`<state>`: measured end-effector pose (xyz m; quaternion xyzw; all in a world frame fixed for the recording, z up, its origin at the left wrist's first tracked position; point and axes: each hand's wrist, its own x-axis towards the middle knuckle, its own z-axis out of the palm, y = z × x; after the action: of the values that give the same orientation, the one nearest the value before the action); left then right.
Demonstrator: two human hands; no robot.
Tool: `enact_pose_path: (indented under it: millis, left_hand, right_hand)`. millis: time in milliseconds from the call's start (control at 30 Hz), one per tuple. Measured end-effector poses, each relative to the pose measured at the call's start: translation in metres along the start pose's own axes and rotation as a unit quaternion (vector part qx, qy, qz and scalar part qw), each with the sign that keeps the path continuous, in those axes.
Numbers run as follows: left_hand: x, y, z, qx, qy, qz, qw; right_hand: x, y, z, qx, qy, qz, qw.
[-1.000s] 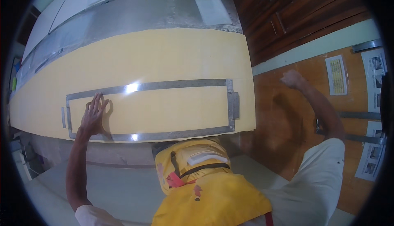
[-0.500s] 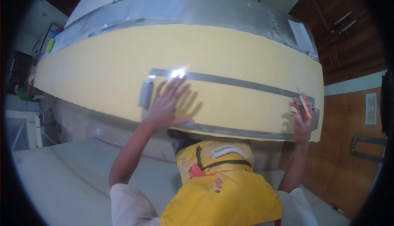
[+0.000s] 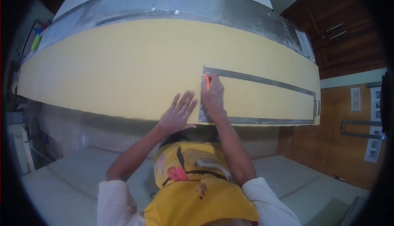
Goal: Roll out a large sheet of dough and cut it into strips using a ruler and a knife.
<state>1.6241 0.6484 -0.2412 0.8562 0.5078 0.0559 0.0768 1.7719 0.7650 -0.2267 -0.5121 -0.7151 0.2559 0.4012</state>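
Note:
A wide yellow sheet (image 3: pixel 123 62) covers the worktable in front of me. On its right part lies a long grey rectangular metal frame (image 3: pixel 262 81), with a small handle at its right end. My right hand (image 3: pixel 213 97) is closed around a slim tool with an orange body (image 3: pixel 207 82). Its thin tip points away from me at the frame's far left corner; its exact kind is unclear. The hand covers much of the frame's left side. My left hand (image 3: pixel 178 115) rests palm down on the sheet's near part, fingers stretched, just left of the frame.
Behind the sheet runs a grey table strip (image 3: pixel 213 6) with a flat metal bar (image 3: pixel 137 17) on it. A bright green object (image 3: pixel 35 42) sits at the far left. Wooden cabinets (image 3: pixel 332 25) stand right. A second metal frame (image 3: pixel 363 129) hangs on the brown panel.
My right hand has moved left with the tool, from the frame's right end to its left end. The frame's left end now appears farther right. My left hand now rests beside the frame.

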Motion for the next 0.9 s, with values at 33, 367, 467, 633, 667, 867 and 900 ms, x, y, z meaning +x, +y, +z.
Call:
enact_pose_path:
  millis: [33,367,467,633,667,867,900]
  left_hand:
    - [0.001,0.0,0.002,0.0,0.009,-0.002,1.0]
    - [-0.005,-0.005,0.011,-0.027,0.044,0.013,0.999]
    - [-0.007,-0.006,0.015,-0.021,0.051,0.012,0.998]
    - [-0.008,-0.006,0.017,-0.008,0.064,0.016,0.998]
    - [-0.008,-0.006,0.017,-0.009,0.067,0.015,0.998]
    - [-0.009,-0.004,0.02,-0.006,0.076,0.019,0.997]
    - [-0.009,-0.004,0.022,-0.006,0.079,0.017,0.997]
  right_hand:
    - [0.001,-0.005,-0.001,-0.009,0.006,-0.014,1.0]
    - [0.024,0.001,0.01,-0.208,-0.077,-0.043,0.974]
    - [0.027,-0.006,0.009,-0.234,-0.112,-0.026,0.965]
    - [0.022,-0.012,0.002,-0.244,-0.117,-0.052,0.961]
    - [0.02,-0.016,0.0,-0.245,-0.13,-0.037,0.96]
    - [-0.019,-0.029,-0.014,-0.242,-0.141,0.006,0.96]
    - [-0.029,-0.032,-0.016,-0.234,-0.153,0.021,0.96]
